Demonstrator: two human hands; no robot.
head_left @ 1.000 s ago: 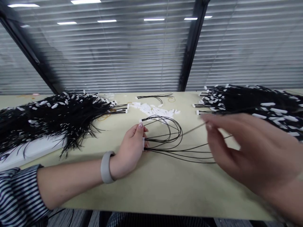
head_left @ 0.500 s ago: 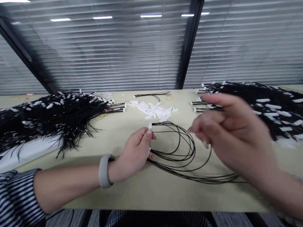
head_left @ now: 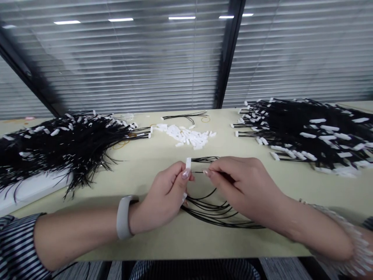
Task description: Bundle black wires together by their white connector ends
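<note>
The left hand [head_left: 166, 196], thumb on top, pinches a white plug [head_left: 188, 162] against its fingers; just right of that thumb, a black wire [head_left: 198, 172] runs to the right hand [head_left: 250, 190], which angles inward, grasping it by the fingertips.

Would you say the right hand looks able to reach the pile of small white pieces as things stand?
Probably yes, though the right hand is pinching a black wire; the white pile lies just beyond, with nothing visible blocking the way.
</note>
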